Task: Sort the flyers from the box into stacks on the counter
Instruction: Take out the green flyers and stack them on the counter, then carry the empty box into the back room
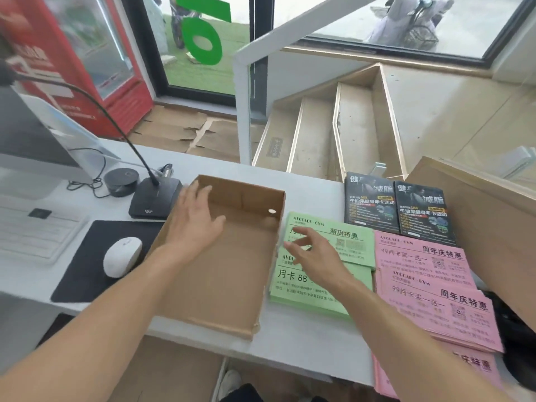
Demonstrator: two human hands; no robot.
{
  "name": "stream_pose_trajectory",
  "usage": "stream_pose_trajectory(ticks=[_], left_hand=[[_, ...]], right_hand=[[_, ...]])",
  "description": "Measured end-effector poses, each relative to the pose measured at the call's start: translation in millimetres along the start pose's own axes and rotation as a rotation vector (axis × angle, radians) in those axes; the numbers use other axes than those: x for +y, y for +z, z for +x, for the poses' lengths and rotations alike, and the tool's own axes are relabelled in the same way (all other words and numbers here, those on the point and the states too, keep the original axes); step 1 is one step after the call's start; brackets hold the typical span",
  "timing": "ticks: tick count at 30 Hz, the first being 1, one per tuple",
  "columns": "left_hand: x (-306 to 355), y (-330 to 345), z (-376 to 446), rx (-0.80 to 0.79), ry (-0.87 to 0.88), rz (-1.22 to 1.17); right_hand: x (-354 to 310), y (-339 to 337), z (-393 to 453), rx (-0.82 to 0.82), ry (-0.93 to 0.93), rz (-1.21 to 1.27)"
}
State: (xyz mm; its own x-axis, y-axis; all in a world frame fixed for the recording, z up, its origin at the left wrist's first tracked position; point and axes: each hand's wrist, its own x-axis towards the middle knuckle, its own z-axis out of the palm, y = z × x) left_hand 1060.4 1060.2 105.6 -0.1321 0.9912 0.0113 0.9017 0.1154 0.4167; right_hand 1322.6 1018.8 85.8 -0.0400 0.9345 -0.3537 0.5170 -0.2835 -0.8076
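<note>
Flyers lie sorted beside the cardboard box: green stack, pink stack. Left hand spread open over the box, holding nothing; right hand open, fingers on the green stack.

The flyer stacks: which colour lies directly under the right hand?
The green flyers, next to the box; pink flyers and black flyers lie farther right.

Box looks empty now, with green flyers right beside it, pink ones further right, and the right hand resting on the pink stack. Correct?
Not quite: the head view shows the right hand over the green flyers, not the pink flyers. The box is empty.
</note>
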Motion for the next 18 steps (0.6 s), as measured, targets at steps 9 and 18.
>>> stream_pose_trajectory(ticks=[9,18], left_hand=[[-86,-37,-33,-0.136,-0.196,-0.206],[-99,-33,-54,-0.116,-0.198,-0.11]], right_hand=[[-19,58,-21,-0.022,0.033,-0.083],[-21,79,-53,0.058,0.012,-0.114]])
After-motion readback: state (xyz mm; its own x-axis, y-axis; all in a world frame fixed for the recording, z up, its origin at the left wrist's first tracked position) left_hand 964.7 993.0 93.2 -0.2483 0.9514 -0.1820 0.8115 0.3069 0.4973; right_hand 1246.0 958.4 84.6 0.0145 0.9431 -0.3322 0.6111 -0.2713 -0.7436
